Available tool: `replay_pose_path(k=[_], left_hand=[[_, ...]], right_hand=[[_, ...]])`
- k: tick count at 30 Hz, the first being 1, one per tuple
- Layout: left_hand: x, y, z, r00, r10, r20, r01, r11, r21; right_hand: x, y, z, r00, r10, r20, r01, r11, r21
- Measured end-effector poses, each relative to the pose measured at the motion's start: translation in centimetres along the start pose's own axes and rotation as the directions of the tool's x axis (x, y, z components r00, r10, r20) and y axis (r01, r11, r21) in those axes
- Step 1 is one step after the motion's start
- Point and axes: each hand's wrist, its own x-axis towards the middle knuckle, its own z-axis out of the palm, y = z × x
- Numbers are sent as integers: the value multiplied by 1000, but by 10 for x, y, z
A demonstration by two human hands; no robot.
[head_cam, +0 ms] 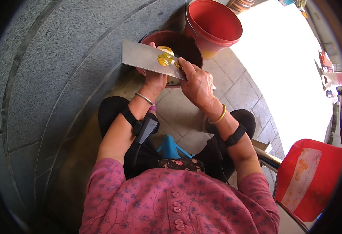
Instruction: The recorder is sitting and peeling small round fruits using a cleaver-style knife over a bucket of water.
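Note:
My right hand [196, 82] grips a broad rectangular cleaver [143, 57] whose blade lies across and above my left hand [155, 80]. Several yellow-green peel pieces [165, 59] rest on the flat of the blade. Beyond the blade's far edge shows a pale, partly peeled fruit or vegetable [165, 50] with yellow-green skin; my left hand holds it from below, its palm and most fingers hidden behind the blade. Both hands are over the near part of a dark red bucket [198, 48]. Pale matter shows low in that bucket, too shadowed to name.
A taller red bucket [214, 20] with a wire handle stands just beyond, at the right. A grey stone-tiled wall [56, 58] runs along the left. A blue plastic stool [169, 146] shows between my legs. A red bag [308, 181] is at the lower right, beside a metal tube [267, 159].

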Motion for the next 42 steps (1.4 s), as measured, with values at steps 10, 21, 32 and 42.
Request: replay_pose_path(k=[10, 21, 32, 42], left_hand=[[0, 13, 15, 942, -257, -214, 253, 966, -49], [5, 16, 13, 985, -170, -22, 172, 979, 111], [1, 18, 2, 967, -227, 112, 213, 969, 125], [6, 13, 14, 977, -181, 113, 173, 982, 78]], right_hand=[[0, 9, 8, 998, 57, -14, -56, 998, 35], [1, 3, -11, 996, 86, -10, -84, 988, 131], [3, 11, -2, 999, 55, 3, -55, 989, 137], [-6, 11, -12, 992, 104, -68, -94, 986, 135]])
